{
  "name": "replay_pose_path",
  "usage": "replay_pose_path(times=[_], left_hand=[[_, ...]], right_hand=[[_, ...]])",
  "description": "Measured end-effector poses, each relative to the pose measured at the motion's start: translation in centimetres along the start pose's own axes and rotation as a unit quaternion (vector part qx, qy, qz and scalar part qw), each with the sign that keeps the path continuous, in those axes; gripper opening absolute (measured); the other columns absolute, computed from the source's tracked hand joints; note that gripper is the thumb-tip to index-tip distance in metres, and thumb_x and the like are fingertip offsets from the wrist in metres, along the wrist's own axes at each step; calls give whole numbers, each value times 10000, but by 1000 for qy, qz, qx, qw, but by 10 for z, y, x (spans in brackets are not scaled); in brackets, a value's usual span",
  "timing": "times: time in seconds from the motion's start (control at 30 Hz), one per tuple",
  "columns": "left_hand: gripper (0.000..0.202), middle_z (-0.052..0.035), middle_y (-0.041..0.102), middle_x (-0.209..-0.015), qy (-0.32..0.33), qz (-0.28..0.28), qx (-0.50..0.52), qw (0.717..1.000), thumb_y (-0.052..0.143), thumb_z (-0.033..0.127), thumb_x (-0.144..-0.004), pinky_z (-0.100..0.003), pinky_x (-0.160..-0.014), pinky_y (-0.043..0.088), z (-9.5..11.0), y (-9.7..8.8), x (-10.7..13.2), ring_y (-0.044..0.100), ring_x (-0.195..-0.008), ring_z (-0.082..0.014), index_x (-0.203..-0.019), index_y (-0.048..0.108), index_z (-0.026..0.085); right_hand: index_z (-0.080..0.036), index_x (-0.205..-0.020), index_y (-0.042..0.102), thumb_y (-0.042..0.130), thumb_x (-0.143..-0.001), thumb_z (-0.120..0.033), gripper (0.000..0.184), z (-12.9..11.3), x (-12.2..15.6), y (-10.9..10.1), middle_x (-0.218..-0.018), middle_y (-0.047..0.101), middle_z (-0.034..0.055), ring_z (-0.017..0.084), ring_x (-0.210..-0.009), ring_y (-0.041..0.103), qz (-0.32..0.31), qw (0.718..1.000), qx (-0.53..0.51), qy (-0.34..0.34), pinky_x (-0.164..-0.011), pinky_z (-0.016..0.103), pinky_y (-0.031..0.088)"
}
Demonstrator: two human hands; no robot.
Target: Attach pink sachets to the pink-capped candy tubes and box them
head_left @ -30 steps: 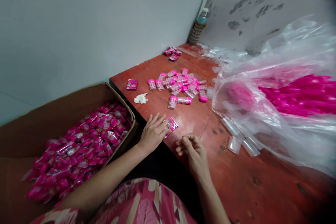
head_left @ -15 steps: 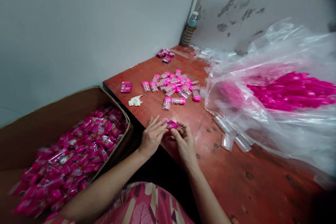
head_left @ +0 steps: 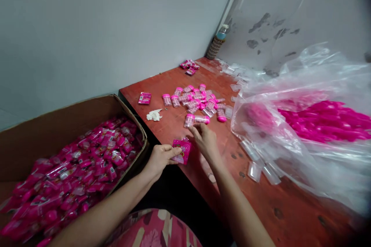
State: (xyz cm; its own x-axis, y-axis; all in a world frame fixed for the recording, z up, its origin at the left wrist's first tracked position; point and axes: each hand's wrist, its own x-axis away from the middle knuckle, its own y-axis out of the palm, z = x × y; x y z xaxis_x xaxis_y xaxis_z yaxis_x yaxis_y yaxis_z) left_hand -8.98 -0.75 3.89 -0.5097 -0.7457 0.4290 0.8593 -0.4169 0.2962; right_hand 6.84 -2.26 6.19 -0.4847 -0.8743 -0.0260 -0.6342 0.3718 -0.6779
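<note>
In my left hand (head_left: 159, 159) is a flat pink printed packet (head_left: 182, 152), pinched at its left side above the table's near edge. A clear strip shows along the packet's upper edge. My right hand (head_left: 205, 141) reaches over the table, thumb and fingers slightly apart, with the fingertips at the lower end of a small clear jar (head_left: 189, 120). This jar has a pink lid and pale pink beads inside. Next to it lies a similar jar (head_left: 202, 119) on its side. Several more such jars (head_left: 197, 98) are grouped just behind.
At left, a cardboard box (head_left: 142, 129) holds many filled pink packets (head_left: 87, 170). A white crumpled tissue (head_left: 154, 115) and a pink packet (head_left: 144, 98) lie on the red table (head_left: 246, 208). A plastic bag (head_left: 301, 162) of pink pieces, clear empty tubes (head_left: 255, 171) and a bottle (head_left: 216, 44) stand rightward.
My right hand has let go of the packet and moved up to the jar. My left hand now holds the packet alone, lower and turned face-up. The view has shifted slightly.
</note>
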Motion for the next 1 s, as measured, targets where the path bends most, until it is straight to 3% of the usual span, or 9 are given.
replay_pose_path(times=[0.1,0.17,0.27,0.37,0.43,0.57,0.73,0.87,1.0], left_hand=[[231,-45,623,-566,-28,41,65,997,727,307,-579,-199,-484,485,4,-2,0,565,-488,-99,-616,646,94],[229,-46,629,-582,-32,64,102,992,739,293,-564,-191,-466,487,6,-5,-1,562,-481,-93,-631,646,95],[233,-56,641,-625,-16,88,122,988,741,281,-563,-180,-450,484,8,-10,-4,569,-494,-95,-675,657,95],[250,-58,640,-631,-7,84,111,990,744,287,-561,-184,-453,486,6,-13,-7,573,-500,-100,-696,661,94],[266,-56,636,-626,-12,68,108,992,733,321,-574,-203,-478,498,4,-15,-7,577,-509,-105,-687,658,92],[305,-78,646,-668,-26,51,113,992,689,379,-622,-244,-556,518,1,-25,-1,602,-572,-131,-690,660,83],[276,-79,641,-629,-16,56,75,995,710,343,-605,-233,-544,510,1,-32,5,597,-555,-130,-653,658,76],[223,-49,618,-577,-38,81,105,990,741,269,-576,-217,-496,506,3,-26,4,579,-511,-112,-585,619,84],[188,-12,601,-570,-56,99,206,972,735,215,-594,-201,-455,504,6,-21,-1,561,-474,-90,-598,584,103]], right_hand=[[-152,-892,576,480,-787,-452,333,-14,-29,4,-818,641,130,264,-808,590,40,983,180,22,-662,327,392],[-152,-882,580,485,-775,-480,357,-21,-36,4,-818,640,130,264,-810,586,40,983,178,17,-658,324,392],[-168,-863,572,499,-752,-507,364,-24,-26,3,-710,621,58,202,-669,576,-51,998,-14,-20,-574,280,393],[-176,-916,532,598,-691,-428,343,-15,-4,6,-627,573,-15,140,-537,526,-176,957,-228,-4,-490,238,377],[-180,-911,525,618,-675,-355,308,-5,8,10,-603,559,-33,128,-513,513,-159,954,-254,18,-483,232,374],[-206,-843,576,627,-651,-297,218,11,14,12,-654,616,-2,169,-605,566,-65,998,-21,-1,-532,253,369],[-184,-869,607,469,-764,-483,345,1,-13,6,-775,658,102,248,-730,605,1,979,202,10,-582,302,379],[-124,-801,626,431,-771,-500,425,-8,-46,13,-829,644,198,301,-793,600,12,966,252,64,-604,336,385],[-125,-742,609,558,-680,-456,341,-3,-57,16,-779,645,158,272,-743,600,-8,973,226,47,-577,305,386]])
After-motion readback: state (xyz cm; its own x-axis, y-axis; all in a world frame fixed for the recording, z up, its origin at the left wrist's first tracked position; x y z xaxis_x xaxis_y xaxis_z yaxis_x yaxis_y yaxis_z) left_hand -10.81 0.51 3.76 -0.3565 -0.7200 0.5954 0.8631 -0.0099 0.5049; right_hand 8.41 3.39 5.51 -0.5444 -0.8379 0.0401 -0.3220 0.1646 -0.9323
